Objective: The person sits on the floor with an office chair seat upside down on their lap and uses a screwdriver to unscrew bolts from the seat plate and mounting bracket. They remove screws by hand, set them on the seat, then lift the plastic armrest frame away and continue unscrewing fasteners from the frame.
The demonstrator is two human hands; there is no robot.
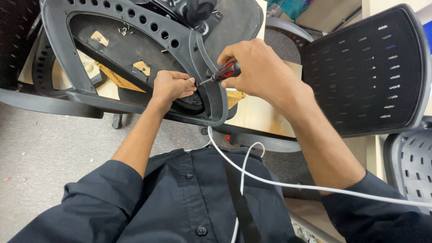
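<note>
In the head view, the right hand (258, 67) is closed around the red-and-black handle of a screwdriver (223, 73), its shaft angled down and left toward the inner edge of the grey plastic chair frame (204, 58). The left hand (171, 87) is pinched shut just left of the tip, thumb and forefinger pressed together on what appears to be a small screw; the part itself is too small to confirm. The frame lies upturned in the far left of the scene, with a row of round holes along its rim and a black underside panel (130, 49) inside it bearing loose staples and tan patches. A black mesh backrest (366, 72) rests to the right, well apart from the hands. A white cable (288, 182) crosses the near foreground over the dark shirt. For a sound result here, keep the shaft in line with the fastener axis, hold the fastener steady with the pinching fingers until the thread engages, and apply firm axial pressure before turning so that the tip does not slip.
</note>
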